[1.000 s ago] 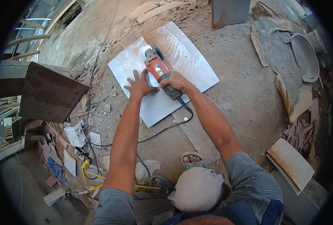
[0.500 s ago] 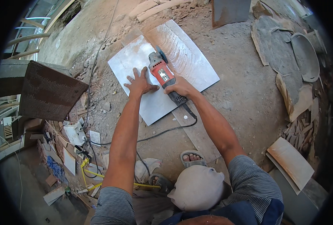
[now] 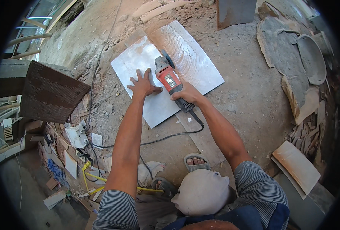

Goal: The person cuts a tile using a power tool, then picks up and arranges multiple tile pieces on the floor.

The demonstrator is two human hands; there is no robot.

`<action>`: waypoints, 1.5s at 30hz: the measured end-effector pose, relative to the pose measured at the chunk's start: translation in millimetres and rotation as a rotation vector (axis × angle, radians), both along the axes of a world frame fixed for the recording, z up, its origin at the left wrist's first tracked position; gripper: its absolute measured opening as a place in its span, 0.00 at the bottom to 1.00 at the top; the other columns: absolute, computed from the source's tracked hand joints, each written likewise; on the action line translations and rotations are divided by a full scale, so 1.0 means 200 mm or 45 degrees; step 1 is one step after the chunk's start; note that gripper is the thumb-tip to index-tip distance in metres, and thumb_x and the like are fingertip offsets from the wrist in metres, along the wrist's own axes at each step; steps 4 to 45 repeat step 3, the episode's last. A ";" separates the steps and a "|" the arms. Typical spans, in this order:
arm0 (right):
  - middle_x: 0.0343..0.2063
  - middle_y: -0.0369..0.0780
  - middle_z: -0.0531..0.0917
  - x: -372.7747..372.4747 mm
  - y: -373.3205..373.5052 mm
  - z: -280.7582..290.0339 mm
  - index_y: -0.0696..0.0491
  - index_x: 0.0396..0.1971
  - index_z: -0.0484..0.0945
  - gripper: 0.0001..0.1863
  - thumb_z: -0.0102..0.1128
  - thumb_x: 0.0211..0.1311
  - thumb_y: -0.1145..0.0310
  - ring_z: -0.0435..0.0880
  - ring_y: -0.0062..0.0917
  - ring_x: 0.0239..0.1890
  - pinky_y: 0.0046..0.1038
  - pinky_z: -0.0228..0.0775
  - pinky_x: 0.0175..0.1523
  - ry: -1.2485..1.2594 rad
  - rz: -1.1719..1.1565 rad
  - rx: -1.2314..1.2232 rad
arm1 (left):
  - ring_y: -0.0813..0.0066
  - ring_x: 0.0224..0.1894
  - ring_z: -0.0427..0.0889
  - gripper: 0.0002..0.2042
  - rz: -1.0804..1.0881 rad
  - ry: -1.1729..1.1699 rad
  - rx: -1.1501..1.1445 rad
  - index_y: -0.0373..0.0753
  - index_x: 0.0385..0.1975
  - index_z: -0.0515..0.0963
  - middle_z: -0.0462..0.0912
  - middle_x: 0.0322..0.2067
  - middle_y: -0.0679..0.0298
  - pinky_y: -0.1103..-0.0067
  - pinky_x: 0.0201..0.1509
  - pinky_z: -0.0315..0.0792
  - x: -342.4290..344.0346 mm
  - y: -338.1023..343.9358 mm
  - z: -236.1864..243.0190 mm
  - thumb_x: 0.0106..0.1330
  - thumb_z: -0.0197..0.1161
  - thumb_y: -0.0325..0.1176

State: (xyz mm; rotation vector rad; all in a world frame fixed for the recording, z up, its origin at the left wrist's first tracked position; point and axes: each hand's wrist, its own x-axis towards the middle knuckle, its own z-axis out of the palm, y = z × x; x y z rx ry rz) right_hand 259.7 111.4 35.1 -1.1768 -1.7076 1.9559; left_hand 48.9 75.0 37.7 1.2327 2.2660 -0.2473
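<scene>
My right hand (image 3: 187,94) is wrapped round the body of a red and dark grey angle grinder (image 3: 168,78). Its disc (image 3: 168,59) stands tilted at the boundary between the white left part and the dust-streaked right part of a pale tile (image 3: 158,109) on the ground. Whether the disc touches the tile I cannot tell. To the left of the grinder, my left hand (image 3: 143,84) presses flat on the tile with its fingers spread. A black cord (image 3: 170,136) trails from the grinder's rear end toward the left.
A white socket box (image 3: 77,137) and yellow strips (image 3: 86,174) lie at the left, near a dark textured tile (image 3: 51,92). Cut tiles (image 3: 297,165) are stacked at the right. Beyond them are a grey basin (image 3: 311,59) and tile shards (image 3: 306,136). A board (image 3: 202,140) lies under the tile.
My right hand and the grinder have shifted slightly right and nearer to me, and the cord moved with them. My left hand stays in place on the tile.
</scene>
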 end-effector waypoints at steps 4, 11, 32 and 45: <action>0.33 0.42 0.81 0.01 0.01 -0.01 0.62 0.48 0.72 0.35 0.73 0.33 0.68 0.79 0.26 0.33 0.25 0.71 0.42 -0.007 0.034 -0.012 | 0.30 0.70 0.42 0.60 -0.002 -0.007 -0.020 0.61 0.71 0.46 0.36 0.73 0.52 0.37 0.66 0.44 0.01 0.01 0.00 0.35 0.76 0.61; 0.33 0.42 0.81 0.01 0.01 -0.01 0.62 0.48 0.72 0.35 0.73 0.33 0.68 0.79 0.26 0.33 0.25 0.71 0.42 -0.007 0.034 -0.012 | 0.30 0.70 0.42 0.60 -0.002 -0.007 -0.020 0.61 0.71 0.46 0.36 0.73 0.52 0.37 0.66 0.44 0.01 0.01 0.00 0.35 0.76 0.61; 0.33 0.42 0.81 0.01 0.01 -0.01 0.62 0.48 0.72 0.35 0.73 0.33 0.68 0.79 0.26 0.33 0.25 0.71 0.42 -0.007 0.034 -0.012 | 0.30 0.70 0.42 0.60 -0.002 -0.007 -0.020 0.61 0.71 0.46 0.36 0.73 0.52 0.37 0.66 0.44 0.01 0.01 0.00 0.35 0.76 0.61; 0.33 0.42 0.81 0.01 0.01 -0.01 0.62 0.48 0.72 0.35 0.73 0.33 0.68 0.79 0.26 0.33 0.25 0.71 0.42 -0.007 0.034 -0.012 | 0.30 0.70 0.42 0.60 -0.002 -0.007 -0.020 0.61 0.71 0.46 0.36 0.73 0.52 0.37 0.66 0.44 0.01 0.01 0.00 0.35 0.76 0.61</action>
